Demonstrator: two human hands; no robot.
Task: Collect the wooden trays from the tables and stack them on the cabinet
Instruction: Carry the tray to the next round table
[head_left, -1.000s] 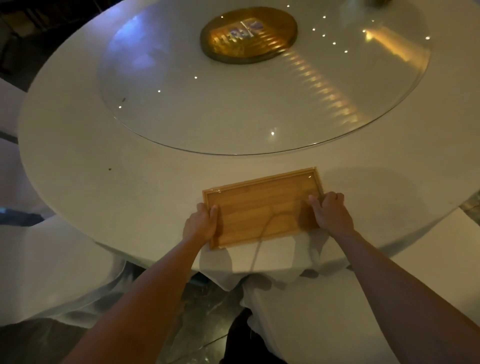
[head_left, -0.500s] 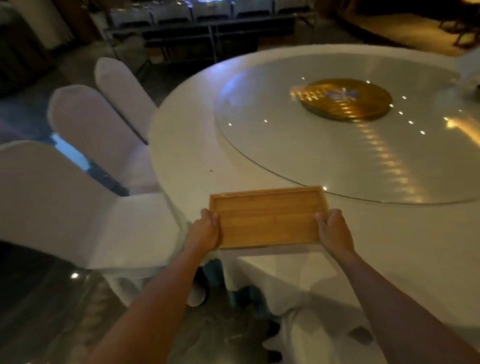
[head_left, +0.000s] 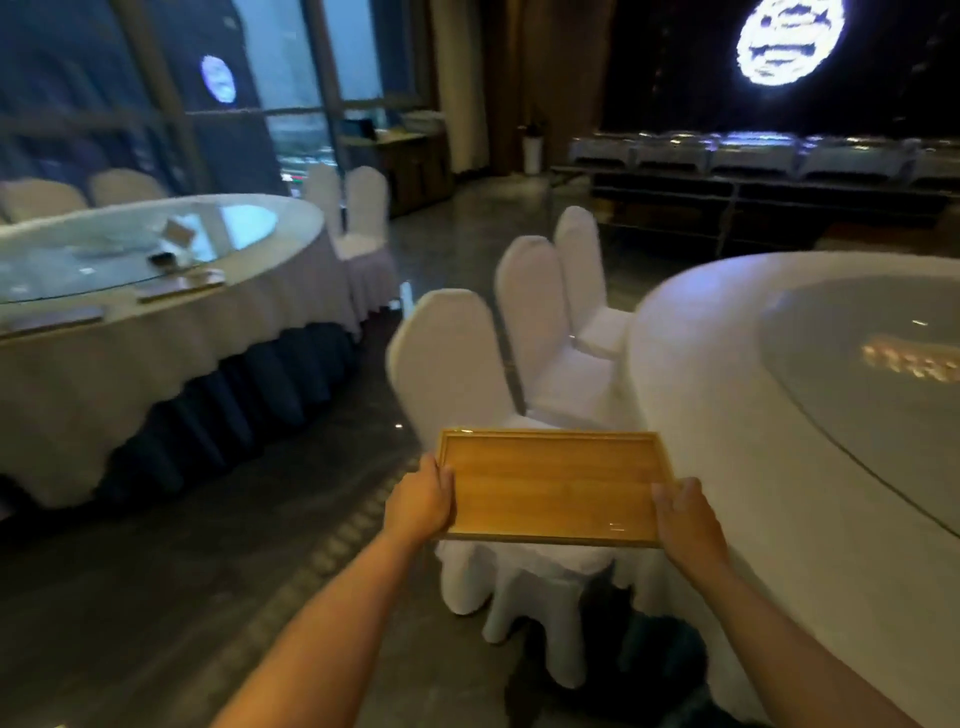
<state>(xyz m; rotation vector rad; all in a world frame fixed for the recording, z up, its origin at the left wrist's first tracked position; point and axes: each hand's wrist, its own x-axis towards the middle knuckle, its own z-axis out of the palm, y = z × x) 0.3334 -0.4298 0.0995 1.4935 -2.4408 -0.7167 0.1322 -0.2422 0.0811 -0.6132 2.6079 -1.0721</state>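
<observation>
Wooden tray (head_left: 553, 486) is hanging level in the air above a white-covered chair (head_left: 457, 374), beside the near worktop (head_left: 727, 415). We are carrying it with its long axis crosswise, left hand (head_left: 421, 501) and right hand (head_left: 685, 519) each closing a grip on one short end. Which dim piece is the cabinet, we cannot tell.
</observation>
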